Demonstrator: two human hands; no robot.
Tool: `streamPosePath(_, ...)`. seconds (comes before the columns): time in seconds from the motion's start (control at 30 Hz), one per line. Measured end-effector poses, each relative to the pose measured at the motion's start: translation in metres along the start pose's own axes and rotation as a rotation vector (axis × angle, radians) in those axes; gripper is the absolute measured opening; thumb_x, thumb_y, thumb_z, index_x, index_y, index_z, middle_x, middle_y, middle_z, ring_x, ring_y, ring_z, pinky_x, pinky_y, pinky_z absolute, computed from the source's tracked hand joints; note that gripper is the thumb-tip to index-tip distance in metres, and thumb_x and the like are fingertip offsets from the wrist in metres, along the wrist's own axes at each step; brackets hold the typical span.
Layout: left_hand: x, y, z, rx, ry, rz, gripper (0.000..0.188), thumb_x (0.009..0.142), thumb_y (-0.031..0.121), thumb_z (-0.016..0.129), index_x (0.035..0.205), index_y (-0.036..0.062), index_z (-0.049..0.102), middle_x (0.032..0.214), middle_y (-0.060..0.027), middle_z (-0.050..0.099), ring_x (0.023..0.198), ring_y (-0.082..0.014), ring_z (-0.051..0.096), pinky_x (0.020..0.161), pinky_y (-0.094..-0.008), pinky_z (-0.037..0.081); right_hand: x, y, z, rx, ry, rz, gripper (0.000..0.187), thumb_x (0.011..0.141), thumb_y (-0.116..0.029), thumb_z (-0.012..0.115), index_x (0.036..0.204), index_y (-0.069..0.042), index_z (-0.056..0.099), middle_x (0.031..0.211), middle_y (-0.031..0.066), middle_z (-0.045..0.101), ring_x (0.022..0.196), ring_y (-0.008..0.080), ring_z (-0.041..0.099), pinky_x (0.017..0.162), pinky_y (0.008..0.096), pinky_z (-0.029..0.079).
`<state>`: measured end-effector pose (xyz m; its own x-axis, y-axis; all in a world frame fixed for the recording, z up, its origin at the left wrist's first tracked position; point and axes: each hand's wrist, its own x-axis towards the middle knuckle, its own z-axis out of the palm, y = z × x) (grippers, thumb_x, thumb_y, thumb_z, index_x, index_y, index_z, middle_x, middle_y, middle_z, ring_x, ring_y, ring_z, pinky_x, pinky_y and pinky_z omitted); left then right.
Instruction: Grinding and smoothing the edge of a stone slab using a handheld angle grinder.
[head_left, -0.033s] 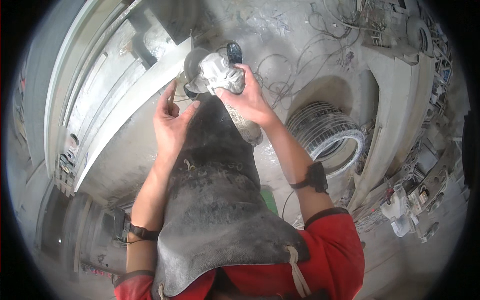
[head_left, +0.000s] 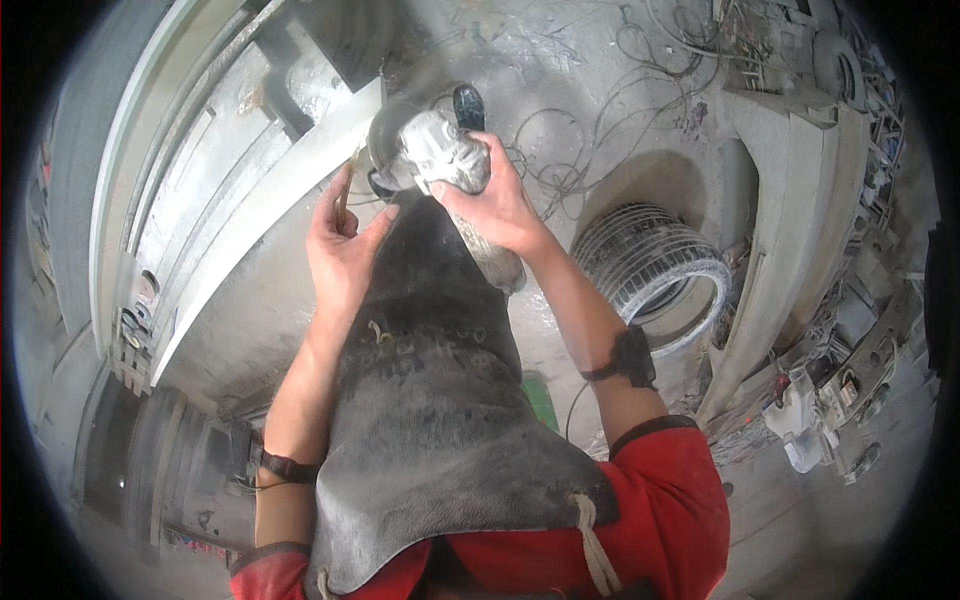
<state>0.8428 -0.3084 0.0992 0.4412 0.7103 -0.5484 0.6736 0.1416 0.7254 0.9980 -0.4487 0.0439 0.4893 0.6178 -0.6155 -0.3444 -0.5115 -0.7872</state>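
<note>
My right hand (head_left: 497,208) is wrapped round the head of a dust-whitened angle grinder (head_left: 440,150). The grinder's round disc (head_left: 384,135) faces left, close to the end of a long pale slab (head_left: 290,155); whether disc and slab touch I cannot tell. The grinder's body slants down toward me over my dark apron (head_left: 430,400). My left hand (head_left: 340,250) is left of the grinder, thumb spread from the fingers, with fingertips by the slab's near edge. A narrow brown shape shows among those fingers; I cannot make out whether it is a shaded finger or a thin object.
A dusty tyre (head_left: 655,270) lies on the floor to the right. Loose cables (head_left: 560,150) trail beyond my hands. Farther right stands a long pale beam (head_left: 790,220) with scrap pieces (head_left: 830,400) beside it. Several pale panels (head_left: 150,160) line the left side.
</note>
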Motion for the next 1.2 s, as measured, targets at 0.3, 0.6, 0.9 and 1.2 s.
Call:
streamPosePath(0.3,0.007,-0.001,-0.003,0.087,-0.002,0.015,0.074,0.079,0.011,0.085,0.145,0.0027,0.052,0.069,0.0105,0.03,0.061,-0.0037,0.026,0.053,-0.0208,0.025,0.008,0.006,0.002,0.097,-0.013,-0.043,0.077,0.078,-0.025,0.085,0.135,0.0,0.041,0.121,0.0197,0.063,0.111,0.024,0.062,0.096,0.0389,0.049)
streamPosePath(0.6,0.007,0.004,-0.01,0.097,0.0,0.012,0.074,0.079,0.014,0.086,0.145,0.0028,0.053,0.07,0.0104,0.031,0.062,-0.0034,0.027,0.053,-0.0209,0.026,-0.011,0.007,0.007,0.077,0.067,-0.219,0.071,0.079,-0.019,0.085,0.131,0.0,0.041,0.113,0.0174,0.068,0.106,0.021,0.066,0.092,0.0376,0.052)
streamPosePath(0.9,0.005,0.004,-0.014,0.076,-0.035,0.0,0.073,0.079,0.013,0.086,0.144,0.0049,0.054,0.07,0.0102,0.032,0.061,-0.0037,0.029,0.054,-0.0208,0.027,-0.019,0.017,0.016,0.079,0.078,-0.122,0.078,0.076,-0.023,0.086,0.134,-0.001,0.039,0.115,0.0208,0.064,0.107,0.0268,0.065,0.094,0.0399,0.051)
streamPosePath(1.2,0.003,0.001,-0.012,0.042,-0.023,0.008,0.074,0.078,0.012,0.086,0.144,0.0057,0.055,0.07,0.0102,0.032,0.061,-0.0043,0.028,0.054,-0.0207,0.028,-0.006,0.014,0.023,0.01,0.081,-0.128,0.074,0.078,-0.02,0.085,0.133,0.001,0.039,0.117,0.0194,0.064,0.109,0.0225,0.064,0.094,0.0386,0.051)
